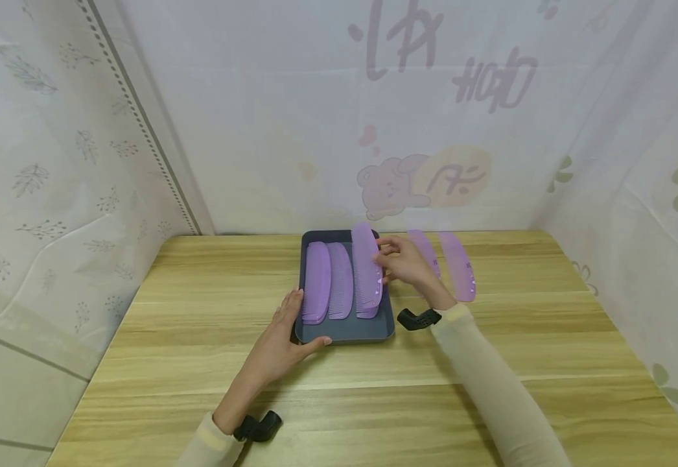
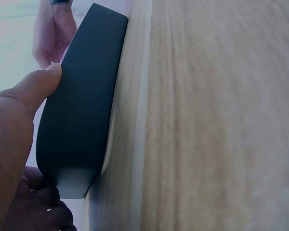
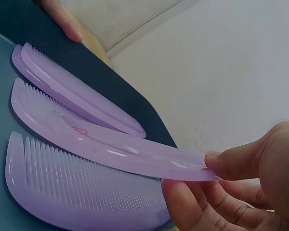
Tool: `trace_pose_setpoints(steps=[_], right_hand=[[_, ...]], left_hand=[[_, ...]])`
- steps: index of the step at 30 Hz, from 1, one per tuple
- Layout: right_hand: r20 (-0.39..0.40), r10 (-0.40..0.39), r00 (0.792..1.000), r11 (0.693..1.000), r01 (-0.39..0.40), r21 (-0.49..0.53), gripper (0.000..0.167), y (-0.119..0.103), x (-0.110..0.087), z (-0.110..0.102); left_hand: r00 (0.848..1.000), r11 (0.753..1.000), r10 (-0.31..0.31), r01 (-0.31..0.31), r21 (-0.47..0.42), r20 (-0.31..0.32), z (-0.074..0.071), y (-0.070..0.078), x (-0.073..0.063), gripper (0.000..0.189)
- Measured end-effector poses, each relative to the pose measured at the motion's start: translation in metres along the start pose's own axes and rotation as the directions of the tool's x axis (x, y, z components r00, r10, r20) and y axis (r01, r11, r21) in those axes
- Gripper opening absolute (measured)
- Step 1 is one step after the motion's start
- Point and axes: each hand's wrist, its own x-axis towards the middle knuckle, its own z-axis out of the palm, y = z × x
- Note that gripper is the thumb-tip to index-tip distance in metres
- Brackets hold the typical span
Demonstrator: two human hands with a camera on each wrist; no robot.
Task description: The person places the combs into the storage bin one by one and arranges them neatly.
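Observation:
A dark grey tray (image 1: 345, 333) stands on the table with several purple combs in it. My left hand (image 1: 283, 337) grips its near left corner, thumb on the near wall and fingers along the left side. Over the tray's right part, my right hand (image 1: 403, 259) pinches one purple comb (image 1: 367, 263) by its edge, between thumb and fingers in the right wrist view. Another comb (image 3: 86, 192) lies beneath it in the tray. A middle comb (image 1: 341, 279) and an overlapping pair of combs (image 1: 317, 282) lie to the left.
Two more purple combs, one partly behind my right hand (image 1: 422, 245) and one farther right (image 1: 457, 263), lie on the wooden table (image 1: 216, 311). Patterned curtains (image 1: 269, 130) hang behind the table and on both sides.

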Motion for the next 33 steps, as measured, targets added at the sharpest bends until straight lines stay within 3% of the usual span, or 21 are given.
trace_pose_setpoints(steps=[15, 25, 33], right_hand=[[-0.005, 0.014, 1.0, 0.999, -0.014, -0.046, 0.048, -0.006, 0.01, 0.022], [0.051, 0.007, 0.999, 0.999, -0.004, -0.052, 0.051, -0.007, 0.015, 0.036], [0.082, -0.025, 0.996, 0.998, 0.029, -0.05, 0.054, -0.006, 0.012, 0.035]], left_hand=[[1.0, 1.0, -0.013, 0.013, -0.001, 0.01, -0.001, 0.001, 0.0, 0.121], [1.0, 1.0, -0.01, 0.01, -0.003, 0.006, -0.001, 0.0, -0.001, 0.122], [1.0, 1.0, -0.009, 0.009, -0.002, 0.003, -0.001, 0.0, 0.0, 0.122]])
